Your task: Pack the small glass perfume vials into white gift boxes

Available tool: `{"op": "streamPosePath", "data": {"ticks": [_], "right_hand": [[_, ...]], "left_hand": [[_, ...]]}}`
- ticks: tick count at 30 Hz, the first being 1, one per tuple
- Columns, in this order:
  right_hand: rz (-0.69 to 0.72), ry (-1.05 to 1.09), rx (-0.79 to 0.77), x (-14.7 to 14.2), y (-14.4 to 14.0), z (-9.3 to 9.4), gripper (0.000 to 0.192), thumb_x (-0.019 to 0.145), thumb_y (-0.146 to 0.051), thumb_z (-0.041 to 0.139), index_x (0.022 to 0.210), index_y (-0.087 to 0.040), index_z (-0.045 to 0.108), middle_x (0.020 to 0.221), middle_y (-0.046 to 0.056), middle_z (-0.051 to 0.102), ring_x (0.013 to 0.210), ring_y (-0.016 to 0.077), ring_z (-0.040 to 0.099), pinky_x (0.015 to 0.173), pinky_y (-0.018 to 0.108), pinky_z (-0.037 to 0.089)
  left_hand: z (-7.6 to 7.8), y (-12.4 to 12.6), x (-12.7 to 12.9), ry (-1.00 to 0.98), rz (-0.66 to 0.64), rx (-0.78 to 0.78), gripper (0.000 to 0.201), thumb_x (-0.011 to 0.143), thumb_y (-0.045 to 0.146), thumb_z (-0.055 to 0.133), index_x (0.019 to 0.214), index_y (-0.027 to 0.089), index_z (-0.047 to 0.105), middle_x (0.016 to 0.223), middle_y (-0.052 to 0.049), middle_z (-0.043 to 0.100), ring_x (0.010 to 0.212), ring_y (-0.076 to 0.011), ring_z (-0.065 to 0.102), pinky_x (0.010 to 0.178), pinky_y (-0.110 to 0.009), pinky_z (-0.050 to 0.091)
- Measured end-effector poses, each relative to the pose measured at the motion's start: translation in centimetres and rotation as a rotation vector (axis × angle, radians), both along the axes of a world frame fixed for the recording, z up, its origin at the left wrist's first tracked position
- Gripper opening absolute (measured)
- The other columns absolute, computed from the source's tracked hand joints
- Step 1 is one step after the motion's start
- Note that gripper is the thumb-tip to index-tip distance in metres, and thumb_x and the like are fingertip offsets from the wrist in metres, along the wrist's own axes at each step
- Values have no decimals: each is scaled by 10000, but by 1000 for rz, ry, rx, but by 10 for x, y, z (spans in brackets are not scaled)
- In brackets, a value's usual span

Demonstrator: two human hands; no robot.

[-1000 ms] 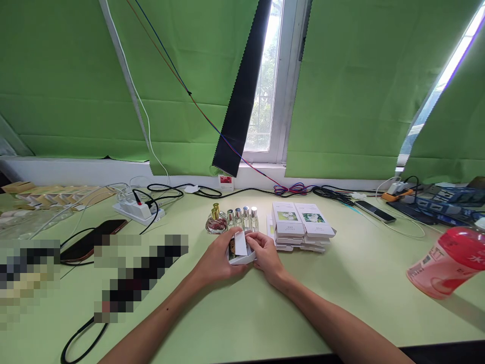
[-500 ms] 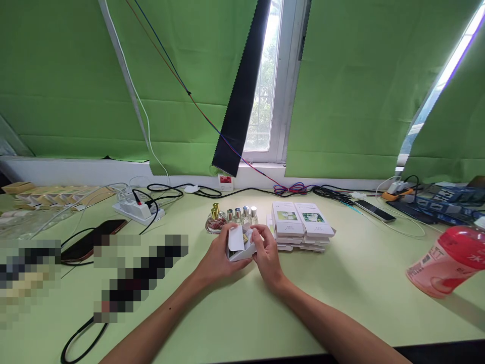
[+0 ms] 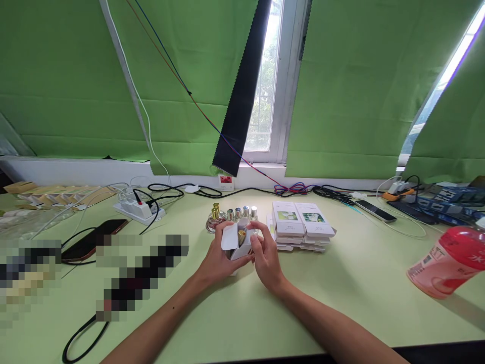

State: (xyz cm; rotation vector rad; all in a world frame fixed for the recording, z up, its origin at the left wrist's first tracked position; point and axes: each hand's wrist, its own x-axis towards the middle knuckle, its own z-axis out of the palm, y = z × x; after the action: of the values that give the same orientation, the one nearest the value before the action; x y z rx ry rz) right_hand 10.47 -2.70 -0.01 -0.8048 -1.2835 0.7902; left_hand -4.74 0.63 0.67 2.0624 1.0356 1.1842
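Fingers of the left hand (image 3: 216, 260) wrap the small white box (image 3: 238, 247), flap up, just above the worktop (image 3: 242, 308). Right hand (image 3: 267, 258) pinches a gold-capped bottle (image 3: 241, 235) at the box mouth. Behind the fingers stand bottles (image 3: 242, 213); right, stacked boxes (image 3: 303, 225).

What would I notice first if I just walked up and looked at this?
First, the two hands in the middle of the green table: the left hand holds a small white box with its flap open, and the right hand touches a gold-capped bottle in its mouth. Just behind stands a row of little bottles, with a stack of white boxes to its right. A big red-topped bottle lies at the far right.
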Motion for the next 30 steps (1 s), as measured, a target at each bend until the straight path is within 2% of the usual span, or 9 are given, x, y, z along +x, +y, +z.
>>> {"op": "streamPosePath", "data": {"ticks": [7, 12, 17, 23, 30], "right_hand": [[-14, -57, 66, 1, -2, 2, 299, 1004, -372, 462, 1273, -259, 532, 1251, 78, 605, 692, 109, 555, 539, 244, 482], [-17, -132, 89, 2, 0, -1, 326, 1004, -351, 447, 1307, -256, 523, 1271, 85, 604, 734, 129, 557, 563, 258, 496], [-43, -269, 161, 4, 2, -3, 364, 1010, -327, 431, 1355, -244, 515, 1269, 92, 628, 966, 192, 614, 697, 293, 543], [-20, -383, 237, 4, 1, -2, 414, 1018, -299, 432, 1428, -257, 473, 1355, 96, 609, 1192, 225, 599, 797, 306, 555], [19, -414, 218, 5, -1, 1, 409, 1018, -310, 441, 1423, -272, 486, 1350, 94, 604, 1150, 228, 616, 766, 311, 555]], "left_hand": [[-6, 0, 2, -35, 15, -23, 799, 705, 411, 847, 1281, 299, 305, 1280, -78, 528, 1133, -275, 632, 878, -392, 547], [-4, 0, 2, -41, 52, 33, 739, 715, 411, 833, 1240, 294, 326, 1290, -77, 495, 1172, -279, 607, 915, -408, 537], [2, -1, 2, -98, 47, 29, 694, 742, 399, 806, 1240, 297, 335, 1305, -81, 492, 1111, -262, 633, 880, -409, 554], [4, 0, -1, -142, 14, 52, 614, 783, 370, 760, 1254, 298, 373, 1267, -68, 502, 1076, -242, 620, 886, -408, 550], [9, -1, -3, -124, -11, 51, 556, 823, 351, 705, 1277, 285, 392, 1245, -69, 509, 1039, -231, 609, 891, -398, 536]]}}
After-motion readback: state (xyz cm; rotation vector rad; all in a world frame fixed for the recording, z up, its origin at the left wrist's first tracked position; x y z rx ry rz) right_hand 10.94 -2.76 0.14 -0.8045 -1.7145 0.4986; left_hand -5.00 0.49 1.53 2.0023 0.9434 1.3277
